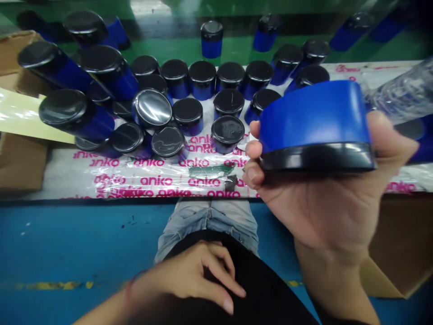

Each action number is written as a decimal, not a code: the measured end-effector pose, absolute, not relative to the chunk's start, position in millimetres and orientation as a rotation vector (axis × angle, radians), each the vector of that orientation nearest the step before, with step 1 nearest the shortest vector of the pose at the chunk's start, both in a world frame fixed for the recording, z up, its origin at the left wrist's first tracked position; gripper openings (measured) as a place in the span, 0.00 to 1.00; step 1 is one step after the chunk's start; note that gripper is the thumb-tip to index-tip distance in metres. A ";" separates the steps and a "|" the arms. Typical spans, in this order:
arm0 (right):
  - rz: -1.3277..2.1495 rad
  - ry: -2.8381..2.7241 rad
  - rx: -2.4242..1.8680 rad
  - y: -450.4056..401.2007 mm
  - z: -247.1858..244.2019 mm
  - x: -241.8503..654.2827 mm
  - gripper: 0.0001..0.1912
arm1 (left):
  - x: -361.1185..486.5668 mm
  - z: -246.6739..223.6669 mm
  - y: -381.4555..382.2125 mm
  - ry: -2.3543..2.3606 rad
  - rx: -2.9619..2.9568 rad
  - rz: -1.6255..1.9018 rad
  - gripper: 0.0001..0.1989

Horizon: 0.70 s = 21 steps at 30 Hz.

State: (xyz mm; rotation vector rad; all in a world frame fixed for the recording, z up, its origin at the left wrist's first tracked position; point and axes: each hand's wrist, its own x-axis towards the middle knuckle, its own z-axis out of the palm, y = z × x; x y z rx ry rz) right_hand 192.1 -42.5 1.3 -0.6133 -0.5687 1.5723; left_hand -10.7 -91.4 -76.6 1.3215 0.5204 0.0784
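My right hand (324,216) is raised on the right, close to the camera, its fingers and thumb wrapped round a blue jar (313,117). The jar's black lid end faces down towards my palm and its blue wall is uppermost. Low in front of my black top, my left hand (199,271) hangs with fingers apart and nothing in it. Beyond both hands stand several black-lidded blue jars (228,133) in loose rows. One lid (153,108) among them shines brightly with reflected light.
White plastic sheeting (155,180) printed with pink "anko" covers the bench. Behind it, more jars stand on a green surface (237,47). Cardboard (23,162) and yellow paper (23,115) are at left. Crinkled clear plastic (406,92) lies at right, above an open cardboard box (402,248).
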 end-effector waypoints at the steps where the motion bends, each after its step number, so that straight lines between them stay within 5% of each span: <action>1: 1.579 -0.567 -0.598 -43.1 -0.2 192.6 0.28 | -9.5 -80.1 -94.6 0.508 1.297 0.096 0.24; 8: 1.633 -0.532 -0.499 -43.1 -1.0 190.9 0.35 | -14.6 -81.4 -98.7 0.656 1.277 0.098 0.16; 17: 1.625 -0.660 -0.693 -44.7 9.3 192.5 0.30 | -155.7 -151.8 -55.7 1.752 1.576 -0.090 0.28; 21: 1.581 -0.674 -0.633 -47.5 11.0 188.3 0.28 | -138.5 -109.3 -61.6 1.686 1.654 -0.169 0.25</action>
